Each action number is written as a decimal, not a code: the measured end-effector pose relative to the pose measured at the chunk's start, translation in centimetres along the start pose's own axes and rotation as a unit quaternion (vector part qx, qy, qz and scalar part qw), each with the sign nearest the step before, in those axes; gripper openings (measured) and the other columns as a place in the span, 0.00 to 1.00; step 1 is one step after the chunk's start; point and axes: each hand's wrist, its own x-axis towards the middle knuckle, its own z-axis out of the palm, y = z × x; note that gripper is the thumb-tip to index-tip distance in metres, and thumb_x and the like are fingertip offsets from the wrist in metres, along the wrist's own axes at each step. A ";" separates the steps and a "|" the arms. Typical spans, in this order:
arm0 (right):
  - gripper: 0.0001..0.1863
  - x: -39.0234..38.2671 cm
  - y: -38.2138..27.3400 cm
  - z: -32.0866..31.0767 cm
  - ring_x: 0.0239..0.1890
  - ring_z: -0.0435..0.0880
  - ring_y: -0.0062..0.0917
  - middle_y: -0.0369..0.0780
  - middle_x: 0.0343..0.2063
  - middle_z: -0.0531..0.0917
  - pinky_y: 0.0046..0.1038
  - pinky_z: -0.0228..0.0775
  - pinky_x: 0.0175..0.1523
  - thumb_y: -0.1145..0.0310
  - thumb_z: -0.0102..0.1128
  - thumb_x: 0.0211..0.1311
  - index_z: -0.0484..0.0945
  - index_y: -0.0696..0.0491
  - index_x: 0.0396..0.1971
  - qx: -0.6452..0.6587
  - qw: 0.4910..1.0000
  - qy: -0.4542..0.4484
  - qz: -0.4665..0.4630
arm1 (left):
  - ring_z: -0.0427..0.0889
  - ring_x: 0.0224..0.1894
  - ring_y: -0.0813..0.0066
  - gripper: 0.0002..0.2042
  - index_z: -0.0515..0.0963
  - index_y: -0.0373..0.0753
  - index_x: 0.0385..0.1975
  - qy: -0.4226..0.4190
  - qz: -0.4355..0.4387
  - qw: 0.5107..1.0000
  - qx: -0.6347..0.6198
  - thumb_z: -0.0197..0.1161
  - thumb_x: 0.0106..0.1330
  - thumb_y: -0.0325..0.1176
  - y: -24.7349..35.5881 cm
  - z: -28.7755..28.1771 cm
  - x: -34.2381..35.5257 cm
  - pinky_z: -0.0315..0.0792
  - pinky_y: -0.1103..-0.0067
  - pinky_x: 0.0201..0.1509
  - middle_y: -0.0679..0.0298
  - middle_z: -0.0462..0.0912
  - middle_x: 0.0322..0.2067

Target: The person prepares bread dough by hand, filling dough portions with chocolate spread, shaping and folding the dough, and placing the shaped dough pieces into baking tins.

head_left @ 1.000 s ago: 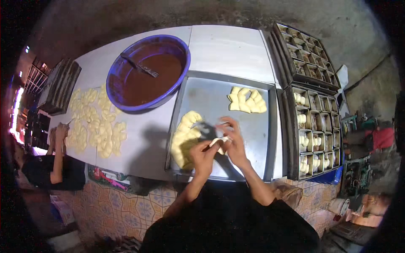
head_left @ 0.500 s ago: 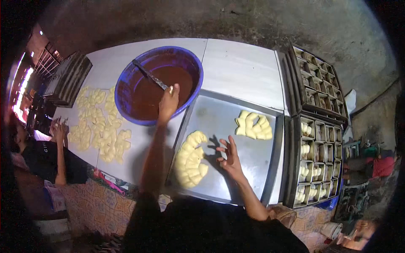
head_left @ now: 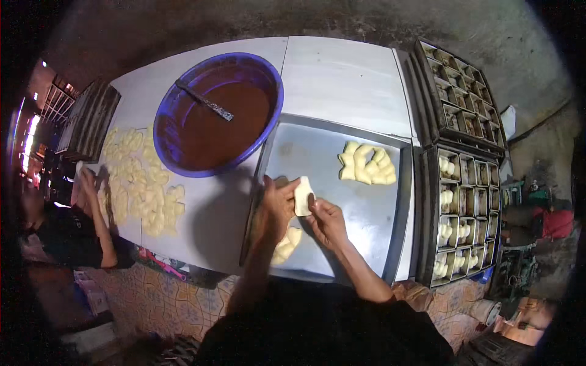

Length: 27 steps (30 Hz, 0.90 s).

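Right hand (head_left: 329, 224) narrow, holding a flat dough piece (head_left: 302, 195), thumb over its face. Left hand (head_left: 278, 204) against the piece's left side, finger near the far end; how firmly it grips, cannot tell. Key relation: dough between the hands, long axis running near to far — neither hand clearly nearer. Below, metal tray (head_left: 360, 213); dough pieces (head_left: 287, 247) near left, partly hidden by left arm, shaped dough (head_left: 369, 165) far right. Purple basin (head_left: 177, 171) of brown filling (head_left: 220, 137) far left on the desk (head_left: 342, 79) — left hand closer.
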 end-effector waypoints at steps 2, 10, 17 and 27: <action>0.12 -0.1 0.1 -0.1 0.23 0.72 0.16 0.33 0.28 0.78 0.17 0.67 0.37 0.65 0.58 0.66 0.79 0.59 0.37 -0.081 0.990 0.074 -0.083 | 0.71 0.58 0.58 0.45 0.59 0.23 0.62 0.112 0.031 0.993 -0.006 0.29 0.67 0.67 -1.4 1.7 -1.5 0.59 0.65 0.66 0.45 0.70 0.56; 0.14 -5.7 -2.4 0.8 0.43 0.74 0.31 0.43 0.43 0.75 0.26 0.67 0.50 0.76 0.59 0.56 0.79 0.59 0.43 -0.493 0.804 -0.023 -0.332 | 0.82 0.41 0.73 0.15 0.71 0.26 0.53 0.031 0.191 0.931 0.310 0.54 0.70 0.27 -7.1 -0.7 -5.0 0.75 0.84 0.42 0.54 0.78 0.44; 0.10 -8.1 -2.8 -0.2 0.41 0.80 0.27 0.44 0.40 0.81 0.25 0.71 0.44 0.74 0.57 0.62 0.79 0.60 0.41 -0.483 0.813 -0.053 -0.322 | 0.79 0.31 0.78 0.12 0.77 0.28 0.39 0.022 0.101 0.981 0.162 0.61 0.67 0.33 -8.3 1.5 -6.6 0.73 0.86 0.31 0.62 0.78 0.32; 0.26 -7.2 -2.4 -2.9 0.39 0.77 0.23 0.39 0.45 0.77 0.22 0.72 0.41 0.65 0.54 0.67 0.64 0.57 0.62 -0.346 0.934 -0.088 0.023 | 0.77 0.40 0.75 0.32 0.56 0.38 0.58 -0.049 0.198 0.965 0.163 0.63 0.53 0.16 -9.8 0.6 -6.4 0.76 0.80 0.43 0.63 0.75 0.34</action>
